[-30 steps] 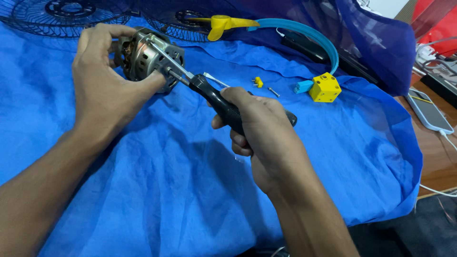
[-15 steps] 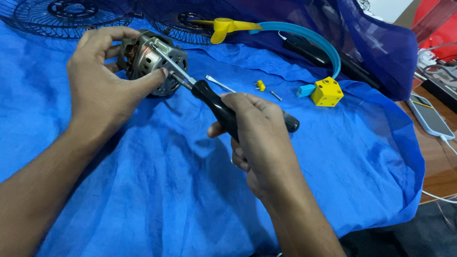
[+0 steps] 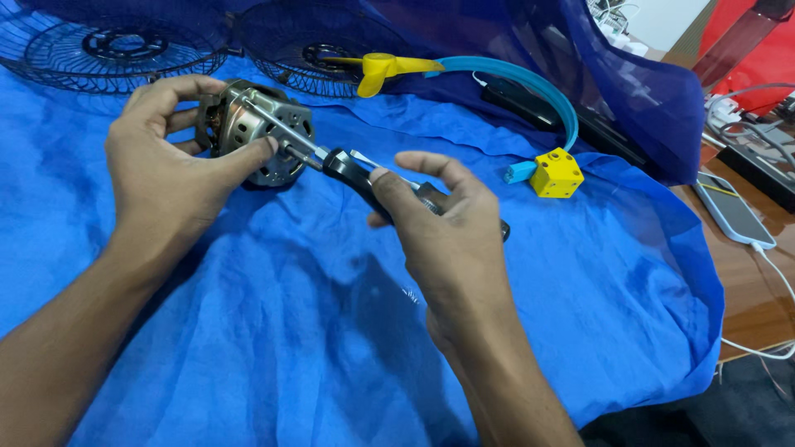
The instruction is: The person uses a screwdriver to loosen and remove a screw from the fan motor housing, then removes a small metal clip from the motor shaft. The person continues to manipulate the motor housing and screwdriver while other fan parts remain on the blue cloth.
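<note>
Screwdriver (image 3: 364, 175) is the thing in hand here: its black handle sits in the right hand (image 3: 451, 228), whose fingers curl loosely around the grip with thumb and fingertips pinching it, and its metal shaft runs up and to the left, ending at the face of the fan motor (image 3: 252, 132). That long axis, a diagonal from lower right to upper left, lines up the handle, the shaft and the motor, so the right hand lies behind the tool and the motor lies ahead of its tip. The left hand (image 3: 170, 170) holds the motor just above the blue cloth (image 3: 248, 348), fingers wrapped over the top and the thumb pressed against the housing beside the shaft; it is the nearer hand to the tip. Whether the tip is seated in a screw cannot be told. Behind lie two wire fan guards (image 3: 99, 50), a yellow cube-shaped part (image 3: 556, 174) and a light blue curved band (image 3: 530, 83), well apart from both hands.
</note>
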